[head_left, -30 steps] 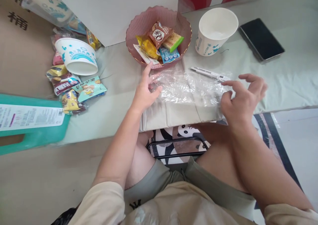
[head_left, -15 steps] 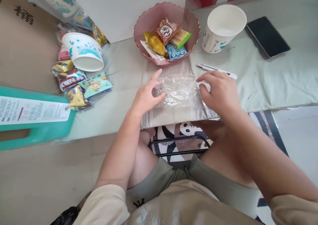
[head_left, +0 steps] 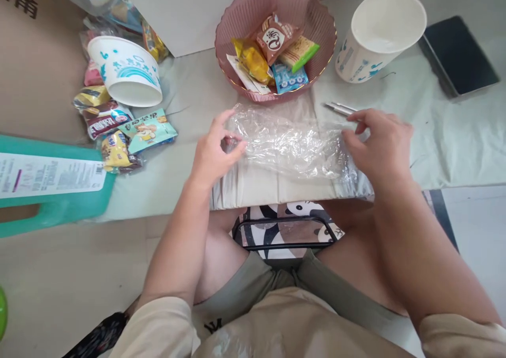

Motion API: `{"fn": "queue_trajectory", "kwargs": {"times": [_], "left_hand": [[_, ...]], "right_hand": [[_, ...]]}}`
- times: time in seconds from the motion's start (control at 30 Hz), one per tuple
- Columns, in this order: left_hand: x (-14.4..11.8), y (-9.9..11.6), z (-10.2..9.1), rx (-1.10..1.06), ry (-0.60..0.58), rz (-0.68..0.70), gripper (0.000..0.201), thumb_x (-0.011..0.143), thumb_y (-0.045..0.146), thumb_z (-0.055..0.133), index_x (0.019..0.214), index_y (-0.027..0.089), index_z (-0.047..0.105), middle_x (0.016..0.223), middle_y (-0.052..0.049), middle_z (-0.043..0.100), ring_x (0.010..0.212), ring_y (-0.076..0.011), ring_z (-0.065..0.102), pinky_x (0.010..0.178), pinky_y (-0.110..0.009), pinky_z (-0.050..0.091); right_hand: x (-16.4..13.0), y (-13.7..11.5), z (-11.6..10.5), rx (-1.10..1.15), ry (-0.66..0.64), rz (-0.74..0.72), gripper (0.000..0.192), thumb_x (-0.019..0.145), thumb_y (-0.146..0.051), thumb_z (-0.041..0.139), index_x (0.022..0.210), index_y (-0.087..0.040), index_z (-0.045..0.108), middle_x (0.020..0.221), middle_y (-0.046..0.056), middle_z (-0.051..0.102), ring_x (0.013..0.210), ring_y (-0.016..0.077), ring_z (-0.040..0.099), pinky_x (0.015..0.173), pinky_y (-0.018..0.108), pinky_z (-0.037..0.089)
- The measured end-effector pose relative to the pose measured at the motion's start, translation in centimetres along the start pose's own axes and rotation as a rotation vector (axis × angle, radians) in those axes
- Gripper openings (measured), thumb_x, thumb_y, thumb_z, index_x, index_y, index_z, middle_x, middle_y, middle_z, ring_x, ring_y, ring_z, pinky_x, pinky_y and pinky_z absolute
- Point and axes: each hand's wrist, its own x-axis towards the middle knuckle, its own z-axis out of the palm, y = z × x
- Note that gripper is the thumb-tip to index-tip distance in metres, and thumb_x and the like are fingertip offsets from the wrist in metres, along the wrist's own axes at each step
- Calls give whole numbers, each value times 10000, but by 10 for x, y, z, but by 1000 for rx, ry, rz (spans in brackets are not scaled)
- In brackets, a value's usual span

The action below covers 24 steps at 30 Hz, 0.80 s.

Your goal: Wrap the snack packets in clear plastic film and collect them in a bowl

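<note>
A crinkled clear plastic bag lies stretched out flat on the cloth-covered table between my hands. My left hand is at its left end, the thumb and curled fingers close together on the film's edge and the index finger raised along the upper corner. At the right end, my right hand has bent fingers and thumb at the edge of the film. Just beyond the bag stands a pink ribbed bowl of wrapped snacks. A silver pen lies partly under my right hand.
A white paper cup and a black phone are at the back right. On the left, a tilted paper cup rests against several packaged snacks. A green container with a label is at the table's left edge.
My hands have moved apart, and the plastic bag between them is spread wider. The view has shifted slightly closer to the table.
</note>
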Motion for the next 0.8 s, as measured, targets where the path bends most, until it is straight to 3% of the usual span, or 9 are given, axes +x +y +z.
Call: {"fn": "queue_trajectory", "kwargs": {"times": [0.1,0.17,0.33,0.4,0.47,0.53,0.63,0.7,0.8], "left_hand": [[3,-1,3,3,-19,11,718,754,102,694,1431,288,541,1014,-7,785,817,-148,661,757,-276,528],[4,-1,5,-15,-39,26,742,732,60,660,1427,285,535,1099,-23,772,871,-147,659,744,-265,525],[2,-2,4,-90,-183,42,746,710,28,610,1404,290,527,1204,-38,736,912,-140,666,717,-243,530],[0,-2,2,-136,-240,37,757,707,26,605,1407,300,513,1211,-41,729,877,-135,674,692,-240,528],[-3,-4,1,-189,-275,25,787,702,25,612,1422,318,489,1232,-50,719,859,-136,686,655,-234,521],[-5,-7,-1,-225,-263,2,814,706,38,643,1440,340,464,1254,-60,708,871,-144,702,633,-228,521],[-8,-13,-5,-273,-135,-42,790,759,132,725,1462,353,441,1266,-75,702,912,-159,719,666,-243,556],[-8,-14,-8,-343,-69,-72,609,839,280,743,1401,315,511,1215,-87,724,944,-174,727,724,-270,586],[-7,-12,-12,-462,-104,-106,406,906,532,697,1176,232,656,1152,-111,742,1043,-207,725,799,-294,607]], "right_hand": [[3,-9,-7,-46,114,8,392,830,-299,628,1213,-252,698,1198,177,688,1160,404,610,1014,639,403],[5,-18,-9,-23,127,-46,387,870,-300,603,1248,-271,679,1270,172,671,1218,394,599,1035,616,425],[8,-33,11,127,-184,-349,585,809,-270,649,1389,-232,584,1333,145,685,1252,346,613,1076,520,479],[9,-35,24,121,-250,-387,727,759,-290,705,1460,-220,526,1349,143,693,1287,373,591,1114,556,442],[8,-38,32,93,-279,-394,788,727,-297,736,1477,-206,513,1240,132,740,1288,391,588,1148,594,388],[8,-44,32,44,-321,-385,690,721,-272,727,1393,-200,593,1001,96,767,1172,375,644,1138,599,378],[8,-54,18,54,-462,-352,291,749,-231,663,1030,-225,738,685,22,666,823,264,673,929,461,494],[7,-59,5,192,-573,-292,105,782,-240,631,837,-233,719,586,-10,586,646,192,597,726,354,482],[3,-58,-7,470,-648,-111,83,827,-291,628,801,-231,678,535,-40,523,518,140,499,549,287,389]]}}
